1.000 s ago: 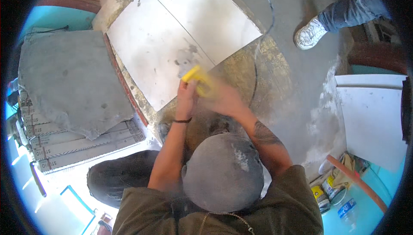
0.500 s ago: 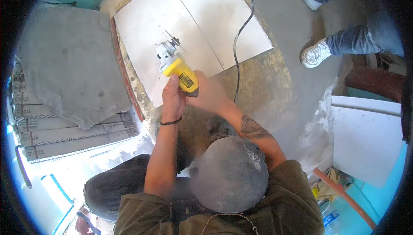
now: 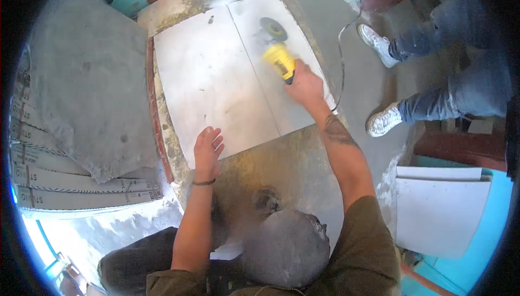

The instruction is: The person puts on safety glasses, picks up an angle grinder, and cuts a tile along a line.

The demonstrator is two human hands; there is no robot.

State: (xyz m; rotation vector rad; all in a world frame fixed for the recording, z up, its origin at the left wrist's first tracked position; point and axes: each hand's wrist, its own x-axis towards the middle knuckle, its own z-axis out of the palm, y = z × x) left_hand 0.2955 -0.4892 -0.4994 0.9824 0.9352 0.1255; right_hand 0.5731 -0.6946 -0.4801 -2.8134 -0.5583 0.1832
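My right hand (image 3: 306,85) is wrapped round the rear end of a yellow angle grinder (image 3: 279,62). The grinder's dark disc (image 3: 273,28) is at the far end, over the right part of a white slab surface (image 3: 200,74); its metal head is blurred. Whether the disc touches the surface, I cannot tell. A thin dark line (image 3: 252,60) runs lengthwise across the white surface; whether it is a joint or a cut does not show. My left hand (image 3: 207,152) holds nothing, its fingers apart, over the near left corner of the slab.
The grinder's black cord (image 3: 340,57) trails along the right side. Another person's white shoes (image 3: 385,120) stand to the right. At left, a grey sheet (image 3: 97,79) lies over stacked flat cartons (image 3: 81,194). White panels (image 3: 439,209) lean at lower right.
The grinder has gone from between both hands to my right hand alone, moving right and farther away. My left hand has let go of it and dropped back nearer me.
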